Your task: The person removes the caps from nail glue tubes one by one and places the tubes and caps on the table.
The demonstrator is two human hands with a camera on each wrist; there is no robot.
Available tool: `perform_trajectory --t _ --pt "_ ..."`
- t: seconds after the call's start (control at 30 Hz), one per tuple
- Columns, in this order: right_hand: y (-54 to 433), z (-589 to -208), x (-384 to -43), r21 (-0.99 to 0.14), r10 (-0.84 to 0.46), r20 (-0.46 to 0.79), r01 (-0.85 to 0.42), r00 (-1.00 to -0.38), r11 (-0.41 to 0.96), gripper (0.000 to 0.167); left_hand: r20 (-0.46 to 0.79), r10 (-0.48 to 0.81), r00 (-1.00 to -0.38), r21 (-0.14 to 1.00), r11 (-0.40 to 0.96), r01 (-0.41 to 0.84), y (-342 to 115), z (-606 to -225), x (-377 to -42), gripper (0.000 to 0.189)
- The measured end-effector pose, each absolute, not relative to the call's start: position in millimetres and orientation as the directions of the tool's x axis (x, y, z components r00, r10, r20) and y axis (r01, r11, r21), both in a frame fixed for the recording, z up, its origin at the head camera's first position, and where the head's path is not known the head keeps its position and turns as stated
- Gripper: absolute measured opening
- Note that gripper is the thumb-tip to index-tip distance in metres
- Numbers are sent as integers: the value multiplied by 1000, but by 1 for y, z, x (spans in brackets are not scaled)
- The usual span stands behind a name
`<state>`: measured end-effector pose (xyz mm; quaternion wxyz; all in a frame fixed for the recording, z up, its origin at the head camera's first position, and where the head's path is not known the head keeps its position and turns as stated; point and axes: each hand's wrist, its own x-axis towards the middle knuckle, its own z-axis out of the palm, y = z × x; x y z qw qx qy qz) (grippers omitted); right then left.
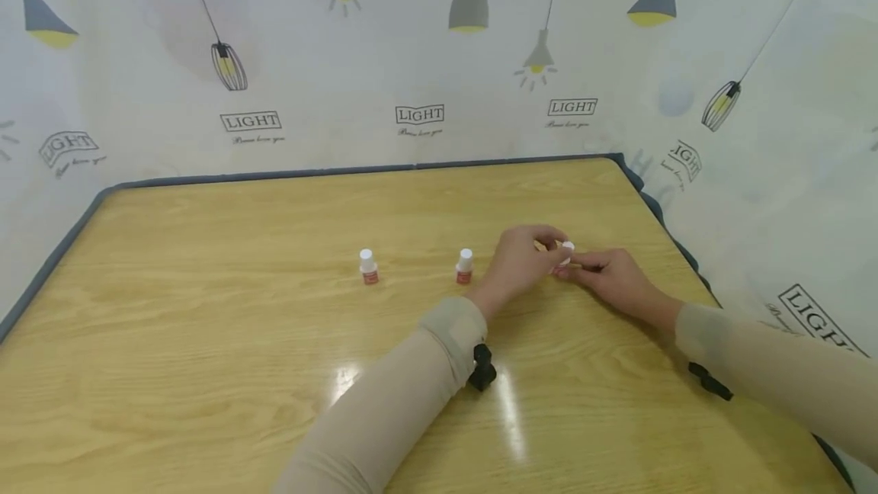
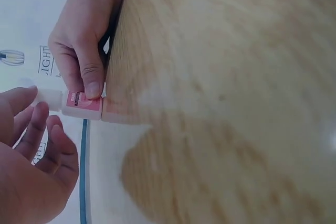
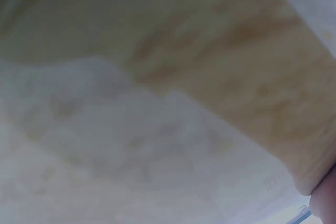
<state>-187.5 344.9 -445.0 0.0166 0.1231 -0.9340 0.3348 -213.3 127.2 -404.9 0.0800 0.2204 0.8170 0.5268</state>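
At the right side of the table, both hands are on one small white bottle point(image 2: 83, 112) with a pink-red label. My left hand point(image 1: 517, 261) pinches its white cap point(image 2: 50, 98) between thumb and fingers. Lower down, my right hand point(image 1: 620, 287) grips the bottle's labelled body, thumb across the label in the left wrist view. The bottle stands upright, its base at the tabletop. In the right wrist view only a sliver of hand point(image 3: 325, 203) shows at the lower right corner; the bottle is out of sight there.
Two similar white-capped bottles stand upright to the left, one near the middle point(image 1: 464, 267) and another bottle point(image 1: 369, 267) farther left. The wood-grain table point(image 1: 206, 326) has a dark edge, with a lamp-printed wall covering point(image 1: 343, 82) behind and to the sides.
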Motion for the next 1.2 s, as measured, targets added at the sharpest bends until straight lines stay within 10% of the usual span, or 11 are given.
perform_trajectory --t 1.2 --pt "340 -440 -184 -605 -197 140 -242 -970 759 29 106 468 -877 877 372 304 130 -402 -211 22"
